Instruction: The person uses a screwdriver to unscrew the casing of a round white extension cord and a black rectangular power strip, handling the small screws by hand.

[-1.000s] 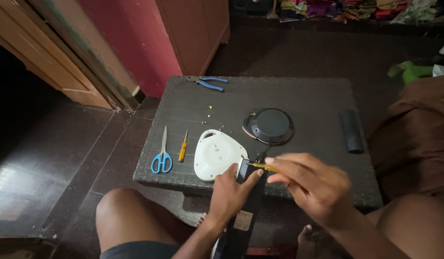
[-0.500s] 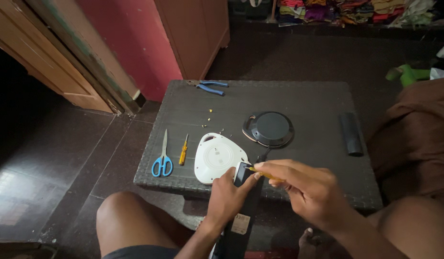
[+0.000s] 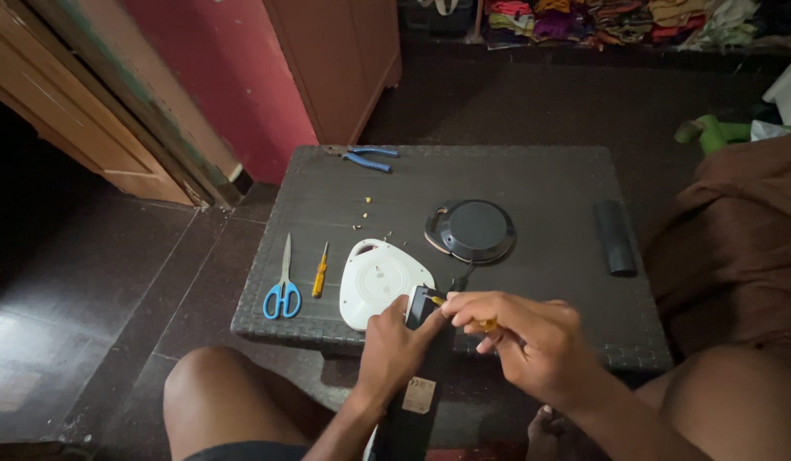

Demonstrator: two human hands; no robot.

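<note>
Two hands: at table (image 3: pixel 515 179) near edge.
Left hand (image 3: pixel 394 346): clasped black device (image 3: pixel 421 376).
Right hand (image 3: pixel 532 341): pinched yellow screwdriver (image 3: pixel 485 324), tip now closer to device top than before.
White cover (image 3: pixel 380 280): on table, beside device.

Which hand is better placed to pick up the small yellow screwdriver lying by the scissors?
Probably the left hand: it is nearer the screwdriver beside the scissors, though it grips the black device. The right hand is farther off and already holds a yellow tool.
</note>
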